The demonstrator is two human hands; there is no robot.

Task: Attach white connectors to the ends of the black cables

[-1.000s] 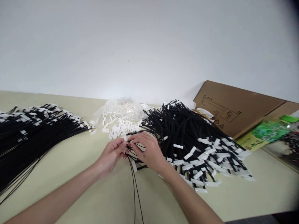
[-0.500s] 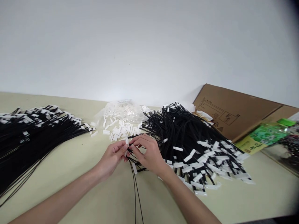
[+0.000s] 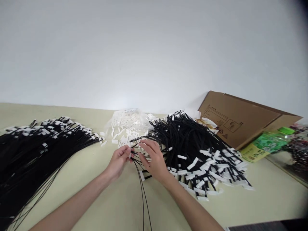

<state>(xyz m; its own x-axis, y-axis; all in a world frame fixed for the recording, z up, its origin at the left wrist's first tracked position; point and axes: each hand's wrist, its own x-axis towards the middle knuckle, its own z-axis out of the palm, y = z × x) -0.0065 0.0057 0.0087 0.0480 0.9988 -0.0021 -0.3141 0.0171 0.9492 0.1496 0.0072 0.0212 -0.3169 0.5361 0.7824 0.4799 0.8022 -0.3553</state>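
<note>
My left hand (image 3: 119, 159) pinches a small white connector housing (image 3: 130, 147) between thumb and fingers. Thin black wires (image 3: 141, 186) run from it, two of them hanging down toward the front of the table. Just to the right, my right hand (image 3: 154, 158) has its thumb and fingers apart beside several black wire ends; nothing is plainly gripped in it. Below that hand lies a white connector (image 3: 141, 175) on black leads. Behind both hands are loose white connector housings (image 3: 124, 140), spilling from a clear plastic bag (image 3: 134, 118).
A large bundle of black wires (image 3: 36, 160) with white ends lies at left. Another heap of black cables (image 3: 190, 138) with white connectors sits at right. Behind it lean a cardboard box (image 3: 226, 118) and a green-labelled bottle (image 3: 267, 144) on its side. A pale wall stands behind the table.
My right hand's fingers have spread and drawn slightly right, away from the connector. My left hand keeps its pinch. The whole view has shifted a little.
</note>
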